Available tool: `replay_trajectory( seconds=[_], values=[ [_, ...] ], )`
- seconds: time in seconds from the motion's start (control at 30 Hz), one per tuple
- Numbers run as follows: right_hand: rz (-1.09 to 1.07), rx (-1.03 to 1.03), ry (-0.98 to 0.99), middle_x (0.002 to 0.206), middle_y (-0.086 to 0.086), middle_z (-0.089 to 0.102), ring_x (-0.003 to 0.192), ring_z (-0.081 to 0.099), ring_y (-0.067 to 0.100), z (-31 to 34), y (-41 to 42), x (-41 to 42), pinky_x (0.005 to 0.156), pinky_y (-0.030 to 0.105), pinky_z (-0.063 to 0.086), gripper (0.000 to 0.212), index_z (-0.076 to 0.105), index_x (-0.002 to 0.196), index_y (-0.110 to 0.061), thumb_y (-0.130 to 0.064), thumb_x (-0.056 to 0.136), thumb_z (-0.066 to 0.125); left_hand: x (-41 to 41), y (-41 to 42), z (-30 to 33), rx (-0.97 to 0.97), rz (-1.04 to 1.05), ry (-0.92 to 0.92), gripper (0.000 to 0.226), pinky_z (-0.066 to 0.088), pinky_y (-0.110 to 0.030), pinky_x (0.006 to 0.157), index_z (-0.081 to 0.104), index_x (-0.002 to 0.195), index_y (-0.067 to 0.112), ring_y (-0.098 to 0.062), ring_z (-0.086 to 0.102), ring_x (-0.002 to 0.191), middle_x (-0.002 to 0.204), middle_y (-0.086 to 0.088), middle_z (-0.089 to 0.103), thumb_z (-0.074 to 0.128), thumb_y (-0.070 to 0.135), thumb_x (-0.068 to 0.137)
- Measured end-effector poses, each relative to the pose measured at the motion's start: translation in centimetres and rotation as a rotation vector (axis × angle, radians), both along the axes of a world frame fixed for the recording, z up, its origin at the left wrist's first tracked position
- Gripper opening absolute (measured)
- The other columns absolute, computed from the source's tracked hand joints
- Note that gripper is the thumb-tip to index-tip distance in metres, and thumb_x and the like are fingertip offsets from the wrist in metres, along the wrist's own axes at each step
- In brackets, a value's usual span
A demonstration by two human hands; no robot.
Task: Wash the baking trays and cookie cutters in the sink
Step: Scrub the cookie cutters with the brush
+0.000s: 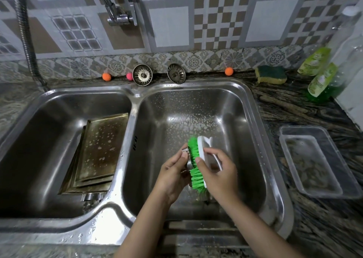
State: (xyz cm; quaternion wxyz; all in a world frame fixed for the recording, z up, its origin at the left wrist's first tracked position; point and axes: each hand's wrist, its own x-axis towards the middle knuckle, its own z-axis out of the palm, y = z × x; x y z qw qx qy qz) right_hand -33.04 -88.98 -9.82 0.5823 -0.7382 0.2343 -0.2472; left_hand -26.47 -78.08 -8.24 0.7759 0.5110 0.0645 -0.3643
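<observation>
Over the right basin of a steel double sink (135, 95), a person's left hand (172, 174) pinches a small metal cookie cutter (188, 160), largely hidden behind the fingers, against the green bristles of a scrubbing brush (197, 164). The right hand (218, 172) grips the brush by its white back, fingers curled round it. Soap flecks dot the basin wall behind them. In the left basin, a stack of stained baking trays (98, 149) leans against the dividing wall, spotted with suds, with more metal cutters (92, 197) lying at its lower edge. Two drain strainers (142, 74) stand propped against the tiled wall behind the sink, beside small orange and pink balls (106, 76). On the dark stone counter (294, 108) to the right sit a yellow-green sponge (271, 74), green detergent bottles (322, 80) and a clear plastic tub (316, 159).
</observation>
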Motion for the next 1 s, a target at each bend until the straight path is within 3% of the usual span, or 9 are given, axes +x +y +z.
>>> replay_trajectory(
  seconds=[0.13,0.27,0.4,0.47,0.6,0.67,0.77,0.87,1.0],
  values=[
    [0.037,0.043,0.037,0.099,-0.011,0.068,0.092,0.063,0.002,0.1,0.0,1.6,0.073,0.015,0.051,0.022,0.068,0.094,-0.026,-0.017,0.076,0.077,0.8,1.3,0.3,0.001,-0.010,-0.019,0.031,0.058,-0.036,0.078,0.064,0.121,0.020,-0.022,0.070,0.087,0.102,-0.008,0.073,0.051,0.014,0.093],
    [0.081,0.127,0.030,0.096,-0.013,0.067,0.084,0.062,-0.007,0.7,1.1,3.3,0.065,0.008,0.047,0.021,0.067,0.093,-0.025,-0.013,0.078,0.076,2.2,3.5,0.3,0.039,0.018,-0.023,0.044,0.053,-0.042,0.089,0.060,0.128,0.020,-0.025,0.067,0.097,0.113,-0.011,0.069,0.059,0.019,0.084],
    [-0.019,0.144,0.071,0.105,-0.003,0.067,0.096,0.063,0.005,0.2,0.1,5.2,0.077,0.020,0.052,0.019,0.066,0.095,-0.022,-0.015,0.079,0.075,2.3,6.3,1.2,-0.020,-0.047,-0.014,0.067,0.056,-0.036,0.075,0.065,0.121,0.028,-0.024,0.067,0.092,0.103,-0.012,0.068,0.087,0.039,0.059],
    [-0.059,0.140,0.075,0.107,0.001,0.067,0.092,0.063,0.007,-0.1,-0.8,5.6,0.072,0.012,0.049,0.020,0.066,0.096,-0.019,-0.014,0.079,0.076,2.3,7.9,1.9,-0.036,-0.054,-0.053,0.075,0.056,-0.032,0.068,0.069,0.115,0.030,-0.020,0.067,0.084,0.097,-0.010,0.069,0.093,0.043,0.045],
    [-0.017,0.123,0.084,0.103,-0.001,0.069,0.086,0.063,0.000,-0.6,-1.1,5.0,0.060,0.008,0.047,0.021,0.067,0.095,-0.019,-0.015,0.077,0.077,3.8,13.3,3.1,0.017,0.065,-0.149,0.082,0.056,-0.044,0.085,0.066,0.121,0.026,-0.030,0.066,0.101,0.114,-0.018,0.067,0.094,0.038,0.045],
    [-0.001,0.115,0.110,0.102,-0.001,0.069,0.085,0.063,0.000,-1.1,-1.0,4.3,0.058,0.008,0.047,0.021,0.068,0.095,-0.020,-0.016,0.077,0.078,4.8,16.8,3.7,0.168,0.123,-0.224,0.084,0.059,-0.040,0.079,0.064,0.123,0.030,-0.027,0.068,0.094,0.111,-0.014,0.068,0.093,0.045,0.045],
    [0.025,0.143,0.131,0.100,0.002,0.069,0.080,0.061,-0.004,-1.9,-0.7,3.5,0.052,0.006,0.045,0.023,0.069,0.096,-0.018,-0.013,0.076,0.078,6.2,21.6,3.8,0.631,0.052,-0.364,0.079,0.053,-0.025,0.068,0.060,0.125,0.038,-0.017,0.065,0.081,0.093,-0.002,0.069,0.086,0.054,0.052],
    [0.054,0.126,0.146,0.098,0.003,0.069,0.074,0.062,-0.009,-2.4,-0.1,3.0,0.055,0.003,0.044,0.023,0.069,0.093,-0.017,-0.009,0.075,0.079,7.5,23.6,2.2,1.059,-0.184,-0.464,0.061,0.045,-0.009,0.063,0.056,0.131,0.022,0.000,0.063,0.071,0.091,0.011,0.073,0.078,0.029,0.075],
    [0.092,0.133,0.152,0.099,0.005,0.070,0.084,0.064,0.006,-3.0,0.5,2.6,0.061,0.004,0.047,0.023,0.069,0.091,-0.018,-0.008,0.074,0.079,8.6,24.2,-1.1,1.380,-0.409,-0.447,0.064,0.043,-0.020,0.075,0.051,0.133,0.015,-0.013,0.059,0.091,0.111,-0.002,0.065,0.079,0.028,0.076]
  ],
)
